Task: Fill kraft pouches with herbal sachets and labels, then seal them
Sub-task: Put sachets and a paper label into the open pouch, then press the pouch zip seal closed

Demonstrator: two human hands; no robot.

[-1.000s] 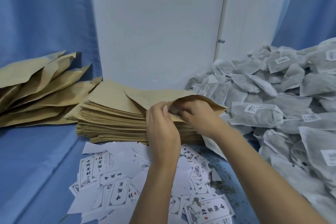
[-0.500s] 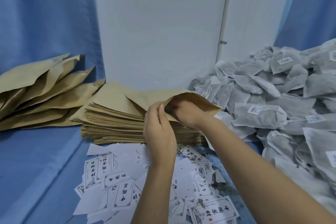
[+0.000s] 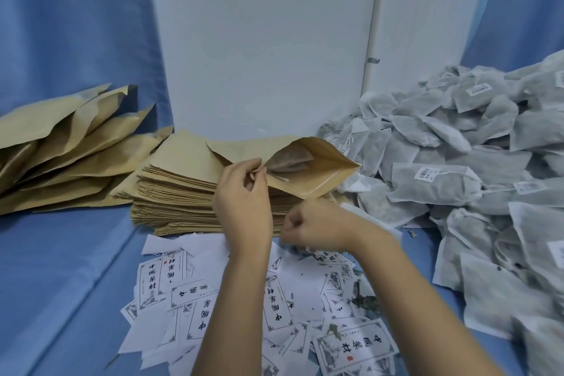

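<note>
My left hand (image 3: 244, 195) pinches the mouth edge of a kraft pouch (image 3: 317, 175) and holds it open above the stack of flat kraft pouches (image 3: 180, 189). A grey herbal sachet (image 3: 290, 162) shows inside the open pouch. My right hand (image 3: 308, 226) is out of the pouch, fingers curled, low over the scattered printed labels (image 3: 274, 302). Whether its fingers touch a label is hidden. A big heap of grey herbal sachets (image 3: 457, 180) lies to the right.
Filled kraft pouches (image 3: 61, 149) lean in a row at the left on the blue cloth (image 3: 61, 268). A white wall panel (image 3: 262, 40) stands behind the stack. Bits of loose herb lie among the labels.
My right hand has drawn out of the pouch mouth and dropped toward the labels. The pouch now gapes open with the sachet inside. My left hand keeps its hold.
</note>
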